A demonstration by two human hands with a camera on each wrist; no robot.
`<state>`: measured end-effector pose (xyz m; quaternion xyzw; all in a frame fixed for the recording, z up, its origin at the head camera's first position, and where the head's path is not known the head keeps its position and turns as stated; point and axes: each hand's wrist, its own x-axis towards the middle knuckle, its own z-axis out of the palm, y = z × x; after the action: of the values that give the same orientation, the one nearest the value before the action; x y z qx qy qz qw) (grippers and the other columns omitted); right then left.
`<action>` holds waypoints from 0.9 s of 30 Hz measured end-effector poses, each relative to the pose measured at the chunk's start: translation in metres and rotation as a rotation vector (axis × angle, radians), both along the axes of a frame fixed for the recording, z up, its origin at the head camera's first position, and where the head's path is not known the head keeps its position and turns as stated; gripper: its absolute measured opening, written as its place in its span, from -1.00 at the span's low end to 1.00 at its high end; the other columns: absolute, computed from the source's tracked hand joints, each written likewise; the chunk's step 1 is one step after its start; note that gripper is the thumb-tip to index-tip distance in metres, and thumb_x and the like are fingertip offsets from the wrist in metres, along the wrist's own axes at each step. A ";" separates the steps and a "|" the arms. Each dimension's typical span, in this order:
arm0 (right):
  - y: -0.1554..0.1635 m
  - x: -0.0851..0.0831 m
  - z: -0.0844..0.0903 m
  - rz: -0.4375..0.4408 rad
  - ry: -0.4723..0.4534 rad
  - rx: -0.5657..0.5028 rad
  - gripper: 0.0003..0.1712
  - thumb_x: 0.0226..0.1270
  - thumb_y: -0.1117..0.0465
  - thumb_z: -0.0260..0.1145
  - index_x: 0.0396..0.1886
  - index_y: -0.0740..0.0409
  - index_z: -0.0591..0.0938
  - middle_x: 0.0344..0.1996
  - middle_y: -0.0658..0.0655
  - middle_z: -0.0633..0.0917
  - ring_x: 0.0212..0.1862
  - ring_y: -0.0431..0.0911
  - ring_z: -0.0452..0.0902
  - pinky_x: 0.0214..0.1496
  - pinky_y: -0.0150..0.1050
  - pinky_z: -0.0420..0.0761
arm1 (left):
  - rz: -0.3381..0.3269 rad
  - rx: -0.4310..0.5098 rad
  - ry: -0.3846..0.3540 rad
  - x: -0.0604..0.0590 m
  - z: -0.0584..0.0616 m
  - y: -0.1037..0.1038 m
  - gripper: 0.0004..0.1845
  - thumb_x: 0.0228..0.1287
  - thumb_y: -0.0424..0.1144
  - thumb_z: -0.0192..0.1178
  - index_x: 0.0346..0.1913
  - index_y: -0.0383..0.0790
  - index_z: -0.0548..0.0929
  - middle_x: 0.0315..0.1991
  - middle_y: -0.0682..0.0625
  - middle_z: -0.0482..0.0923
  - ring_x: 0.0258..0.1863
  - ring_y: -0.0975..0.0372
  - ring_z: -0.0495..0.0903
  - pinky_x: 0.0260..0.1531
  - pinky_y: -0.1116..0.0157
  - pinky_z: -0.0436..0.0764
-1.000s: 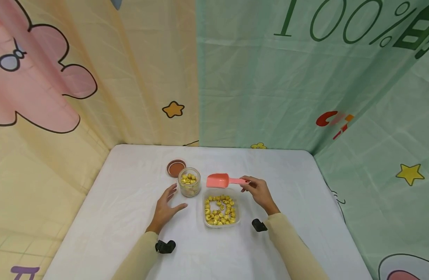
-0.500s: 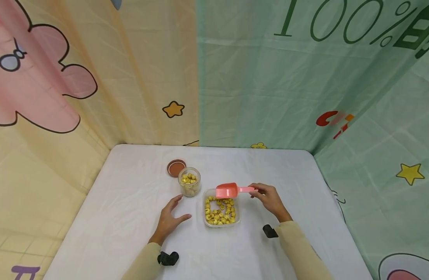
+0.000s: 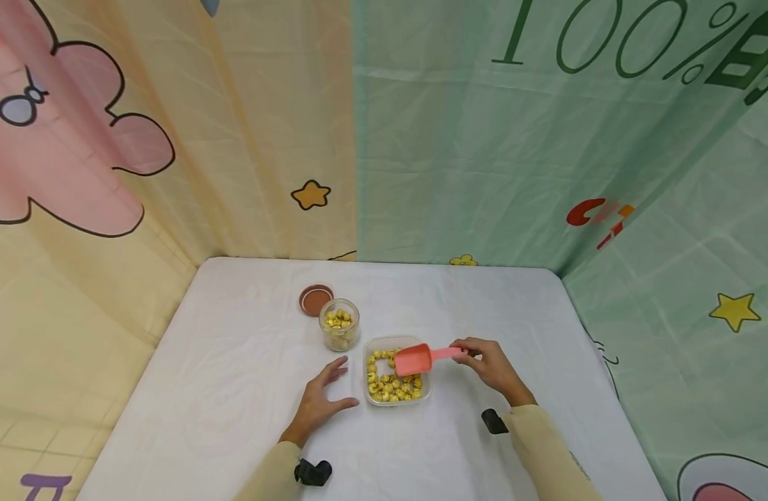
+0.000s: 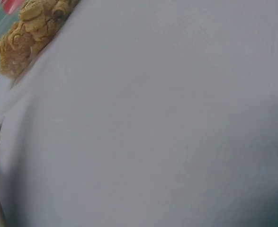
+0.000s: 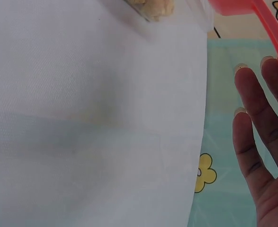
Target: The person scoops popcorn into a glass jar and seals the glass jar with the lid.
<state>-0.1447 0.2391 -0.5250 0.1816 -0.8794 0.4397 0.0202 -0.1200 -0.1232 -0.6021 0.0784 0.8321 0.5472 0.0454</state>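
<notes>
A pink scoop [image 3: 414,360] is held over a clear plastic container [image 3: 398,403] by my right hand [image 3: 493,367], which pinches the end of its handle. Yellow popcorn [image 3: 393,390] lies in that container, round a bare patch. My left hand [image 3: 318,403] stands just left of the container, thumb and fingers spread and holding nothing. In the right wrist view, the scoop's handle [image 5: 271,30] runs to the fingers [image 5: 257,99]. Part of the popcorn [image 4: 32,33] shows through the container wall in the left wrist view.
Behind the left hand stands a glass jar [image 3: 340,337] with popcorn in it, its mouth uncovered. A brown lid [image 3: 316,300] lies beside the jar. White cloth covers the table [image 3: 234,334], with printed curtains [image 3: 459,153] around it.
The scoop has come down and toward me, from behind the container to over its popcorn. My left hand has moved right and nearer, away from the jar to the container's side.
</notes>
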 end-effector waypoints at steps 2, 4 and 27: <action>0.000 0.000 0.001 0.012 0.001 0.011 -0.78 0.23 0.21 0.35 -0.14 0.14 0.72 -0.35 -0.07 0.69 -0.37 -0.22 0.48 -0.35 -0.25 0.58 | -0.027 0.007 0.007 0.001 -0.001 0.004 -0.04 -0.21 -0.20 0.59 0.37 -0.15 0.37 0.25 -0.15 0.48 0.24 -0.04 0.44 0.26 -0.02 0.40; 0.000 0.000 0.003 0.026 0.006 0.022 -0.78 0.23 0.19 0.35 -0.15 0.13 0.72 -0.36 -0.08 0.68 -0.37 -0.23 0.46 -0.36 -0.28 0.57 | -0.052 0.014 0.009 0.001 -0.001 0.007 -0.01 -0.22 -0.19 0.59 0.38 -0.17 0.34 0.26 -0.17 0.47 0.26 -0.06 0.41 0.27 -0.03 0.38; -0.039 -0.002 0.068 0.093 -0.006 0.550 -0.88 0.15 0.23 0.44 -0.31 0.13 0.73 -0.49 -0.11 0.65 -0.46 -0.25 0.40 -0.40 -0.37 0.52 | -0.157 -0.048 -0.084 -0.005 -0.001 0.038 0.28 -0.26 -0.09 0.62 0.50 -0.34 0.02 0.46 -0.27 0.09 0.41 -0.12 0.16 0.37 -0.04 0.23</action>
<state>-0.1465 0.2000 -0.4572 0.2191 -0.9564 0.1856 -0.0526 -0.1252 -0.0850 -0.6030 0.1190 0.8337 0.5246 0.1248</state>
